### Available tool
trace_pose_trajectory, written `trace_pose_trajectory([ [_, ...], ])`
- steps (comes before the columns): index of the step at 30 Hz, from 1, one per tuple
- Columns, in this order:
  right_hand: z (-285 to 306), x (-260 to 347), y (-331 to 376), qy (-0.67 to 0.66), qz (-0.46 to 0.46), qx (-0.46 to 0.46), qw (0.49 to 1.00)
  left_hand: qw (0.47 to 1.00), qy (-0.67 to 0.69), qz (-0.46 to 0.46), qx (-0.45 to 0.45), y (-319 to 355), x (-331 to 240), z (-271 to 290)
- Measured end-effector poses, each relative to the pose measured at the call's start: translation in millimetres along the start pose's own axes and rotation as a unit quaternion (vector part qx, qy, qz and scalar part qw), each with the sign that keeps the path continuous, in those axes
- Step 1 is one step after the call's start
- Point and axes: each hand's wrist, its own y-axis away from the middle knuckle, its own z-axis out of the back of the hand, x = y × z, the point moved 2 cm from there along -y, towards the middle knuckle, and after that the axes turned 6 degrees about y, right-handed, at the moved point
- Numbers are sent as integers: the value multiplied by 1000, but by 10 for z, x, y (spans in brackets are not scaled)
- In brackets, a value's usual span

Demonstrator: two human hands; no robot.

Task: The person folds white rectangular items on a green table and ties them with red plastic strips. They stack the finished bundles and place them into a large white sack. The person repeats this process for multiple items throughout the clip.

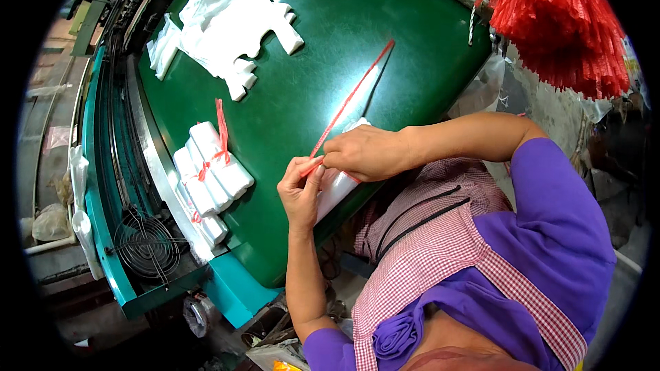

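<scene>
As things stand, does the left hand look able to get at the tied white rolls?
Probably yes: the tied white rolls lie to the left of the left hand, with only bare green table between. It would likely have to let go of the red strip first.

Teal machinery (237,292) shows this is a workshop.

Light from above glances off a green table (330,0), leaving a white glare where a thin dark line, shadow or reflection, runs beside a red strip (353,98). White bags (230,24) at far left burn out, their folds nearly lost. Fisheye distortion bows a teal frame (97,185) at left; the near left floor sinks into dimness, and black swallows the corners.
</scene>
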Motion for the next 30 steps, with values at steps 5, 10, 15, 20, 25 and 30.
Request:
trace_pose_trajectory([
  [5,-69,117,99,127,151,-142,970,996,57,51,-44,-40,10,-55],
  [10,-22,260,82,20,66,40,997,997,-50,-53,0,-29,57,-48],
  [15,-68,-176,-124,-646,-206,23,735,997,6,-68,-41,73,38,-5],
  [20,-123,-166,-93,-431,-198,71,877,948,-248,-200,-10,221,-78,-145],
  [25,-205,-106,-49,-346,-108,16,932,815,-423,-382,109,297,-130,-254],
  [30,-148,-147,-34,-244,-87,3,966,878,-381,-289,23,130,-251,-128],
])
